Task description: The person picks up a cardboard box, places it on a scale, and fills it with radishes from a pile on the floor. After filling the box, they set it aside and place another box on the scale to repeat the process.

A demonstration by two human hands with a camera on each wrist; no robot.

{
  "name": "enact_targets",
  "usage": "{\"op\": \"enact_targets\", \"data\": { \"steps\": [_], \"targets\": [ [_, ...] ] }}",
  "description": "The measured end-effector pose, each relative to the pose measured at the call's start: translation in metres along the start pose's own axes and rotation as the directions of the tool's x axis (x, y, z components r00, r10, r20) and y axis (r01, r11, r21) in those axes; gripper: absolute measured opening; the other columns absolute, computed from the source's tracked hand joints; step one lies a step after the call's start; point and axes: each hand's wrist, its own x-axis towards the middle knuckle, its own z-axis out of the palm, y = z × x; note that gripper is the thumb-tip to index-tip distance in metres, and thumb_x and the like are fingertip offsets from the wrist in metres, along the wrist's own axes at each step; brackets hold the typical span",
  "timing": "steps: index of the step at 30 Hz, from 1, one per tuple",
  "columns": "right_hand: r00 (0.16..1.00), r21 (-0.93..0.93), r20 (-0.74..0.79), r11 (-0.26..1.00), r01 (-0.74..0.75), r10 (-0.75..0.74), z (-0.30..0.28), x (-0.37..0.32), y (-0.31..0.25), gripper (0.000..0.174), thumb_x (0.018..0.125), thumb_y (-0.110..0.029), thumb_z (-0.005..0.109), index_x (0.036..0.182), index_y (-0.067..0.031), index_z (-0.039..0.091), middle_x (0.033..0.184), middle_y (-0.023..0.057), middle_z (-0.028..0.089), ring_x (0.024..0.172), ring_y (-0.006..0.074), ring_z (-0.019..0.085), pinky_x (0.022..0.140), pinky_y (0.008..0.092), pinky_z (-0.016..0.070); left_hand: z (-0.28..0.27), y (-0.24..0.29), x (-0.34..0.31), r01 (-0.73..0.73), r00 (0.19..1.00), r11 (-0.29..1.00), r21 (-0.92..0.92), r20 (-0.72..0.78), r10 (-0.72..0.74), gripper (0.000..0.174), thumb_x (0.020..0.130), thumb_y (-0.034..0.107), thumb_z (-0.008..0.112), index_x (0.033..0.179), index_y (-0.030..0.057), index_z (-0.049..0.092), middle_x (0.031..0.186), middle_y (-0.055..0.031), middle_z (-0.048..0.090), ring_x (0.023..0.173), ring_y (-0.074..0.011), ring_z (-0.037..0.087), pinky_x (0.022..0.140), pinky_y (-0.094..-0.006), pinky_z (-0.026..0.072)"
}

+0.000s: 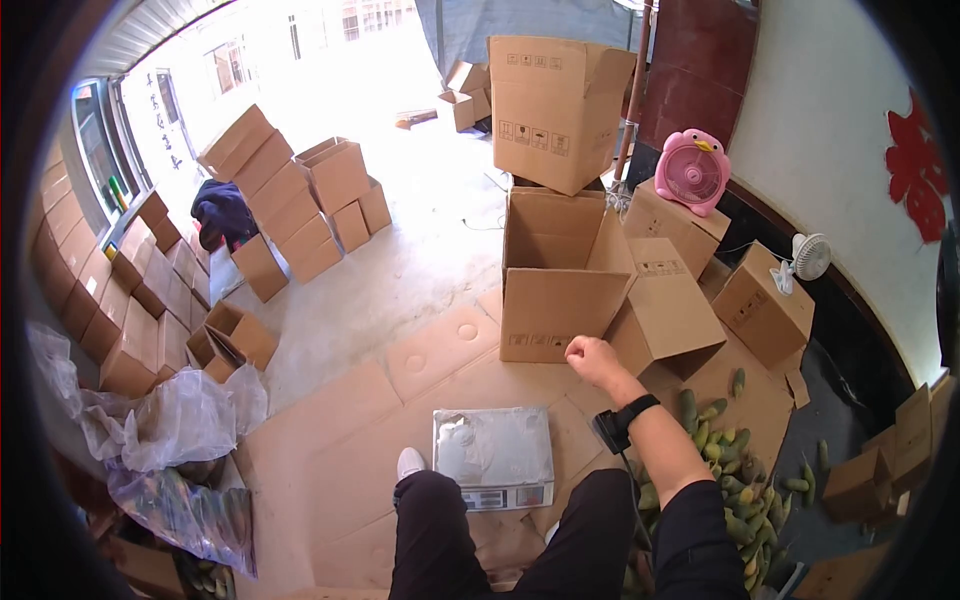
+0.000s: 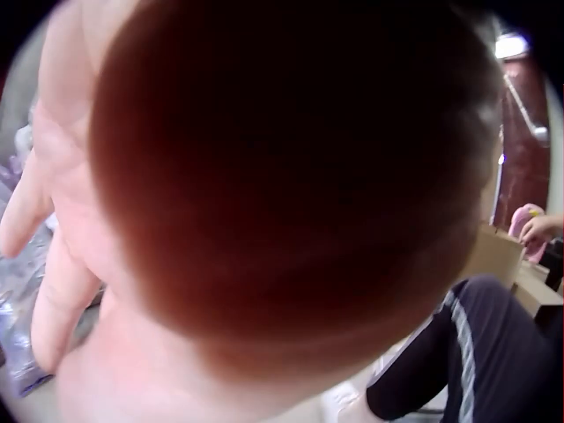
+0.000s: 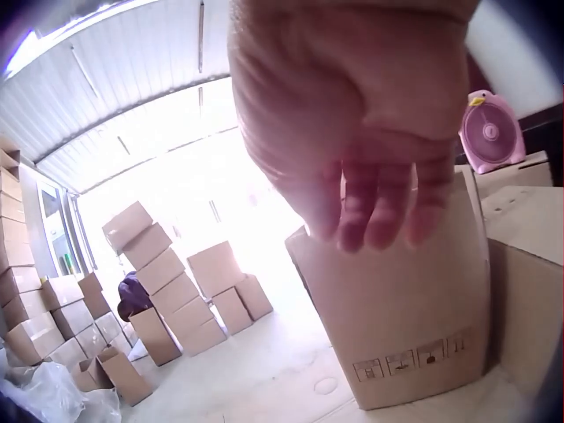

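Right hand [image 1: 590,357] perhaps touching box [image 1: 553,300], mouth upward

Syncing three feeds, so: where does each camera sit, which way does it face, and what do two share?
Head: worn on the head, facing forward and down at the floor; shows legs, right forearm, right hand near the open box.
Left wrist: on that wrist, facing along the left hand; a close dark blur fills most.
Right wrist: on that wrist, facing past the right hand's loosely curled fingers toward the open box.
Shared: head and right wrist both show that box and the pink fan.
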Motion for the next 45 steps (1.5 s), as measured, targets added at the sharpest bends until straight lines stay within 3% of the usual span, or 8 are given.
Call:
{"op": "enact_targets", "data": {
  "steps": [2,4,15,32,36,39,41,45],
  "targets": [
    [0.989,-0.189,-0.149,0.982,-0.015,-0.014,-0.010,0.024,0.004,0.020,0.075,-0.014,0.062,0.094,-0.0101,0.067,0.089,0.0107,0.064,0.089,0.0265,0.062,0.077,0.0382,0.0507,-0.001,0.028,0.009,-0.656,0.521,0.212,0.725,0.231,0.822,0.035,0.078,0.011,0.056,0.112,0.0115,0.064,0.085,-0.0200,0.066,0.079,-0.0342,0.064,0.067,-0.0448,0.0502],
    [0.977,-0.270,-0.213,0.962,-0.031,-0.028,-0.019,0.048,0.008,0.027,0.074,-0.013,0.064,0.101,-0.0112,0.064,0.098,0.0102,0.061,0.098,0.0272,0.058,0.083,0.0389,0.0488,0.020,0.153,-0.090,-0.506,0.736,0.410,0.759,0.132,0.664,0.038,0.079,0.013,0.056,0.116,0.0128,0.062,0.092,-0.0205,0.066,0.084,-0.0372,0.063,0.073,-0.0459,0.0505],
    [0.897,-0.665,-0.393,0.737,-0.123,-0.204,-0.014,0.155,0.040,0.057,0.080,-0.004,0.059,0.132,-0.0173,0.041,0.136,0.0037,0.045,0.131,0.0235,0.037,0.107,0.0475,0.0307,0.134,0.352,-0.103,-0.854,0.112,-0.026,0.520,0.232,0.966,0.033,0.079,0.016,0.066,0.112,0.0192,0.063,0.113,-0.0030,0.062,0.113,-0.0232,0.055,0.101,-0.0565,0.0309],
    [0.945,-0.621,-0.030,0.746,0.239,-0.327,0.035,0.101,0.049,0.014,0.080,-0.010,0.054,0.081,-0.0172,0.066,0.084,0.0014,0.063,0.085,0.0212,0.063,0.069,0.0367,0.0517,0.228,0.501,-0.116,-0.871,-0.244,-0.320,0.373,0.235,0.941,0.060,0.076,0.019,0.072,0.130,0.0095,0.049,0.132,-0.0124,0.049,0.126,-0.0355,0.042,0.104,-0.0467,0.0344],
    [0.927,-0.611,-0.039,0.743,0.273,-0.372,0.045,0.094,0.038,0.011,0.079,-0.011,0.054,0.078,-0.0160,0.063,0.083,0.0012,0.062,0.080,0.0207,0.063,0.064,0.0360,0.0522,0.263,0.556,-0.065,-0.967,-0.219,-0.208,0.145,-0.061,0.974,0.067,0.077,0.024,0.072,0.134,0.0051,0.042,0.132,-0.0190,0.047,0.127,-0.0365,0.040,0.105,-0.0465,0.0329],
    [0.906,-0.611,-0.014,0.721,0.327,-0.423,0.051,0.087,0.029,0.009,0.080,-0.013,0.054,0.079,-0.0163,0.062,0.082,0.0012,0.062,0.081,0.0211,0.063,0.065,0.0364,0.0509,0.274,0.596,-0.043,-0.999,0.037,0.034,-0.015,-0.206,0.978,0.075,0.079,0.032,0.071,0.136,-0.0002,0.035,0.134,-0.0232,0.045,0.122,-0.0353,0.046,0.097,-0.0463,0.0426],
    [0.893,-0.629,0.013,0.691,0.356,-0.449,0.055,0.082,0.021,0.009,0.079,-0.013,0.054,0.078,-0.0161,0.062,0.081,0.0009,0.061,0.080,0.0205,0.062,0.064,0.0362,0.0498,0.268,0.612,-0.071,-0.732,0.521,0.488,-0.476,0.071,0.851,0.074,0.082,0.035,0.067,0.139,0.0033,0.030,0.133,-0.0219,0.045,0.114,-0.0326,0.053,0.082,-0.0485,0.0516],
    [0.833,-0.669,0.081,0.589,0.453,-0.548,0.058,0.077,0.017,0.006,0.077,-0.013,0.055,0.073,-0.0162,0.059,0.076,-0.0004,0.058,0.075,0.0180,0.059,0.061,0.0346,0.0450,0.274,0.621,-0.043,-0.695,0.557,0.539,-0.475,0.118,0.822,0.056,0.085,0.029,0.062,0.135,0.0135,0.040,0.113,-0.0158,0.058,0.091,-0.0318,0.064,0.055,-0.0496,0.0558]
  ]
}}
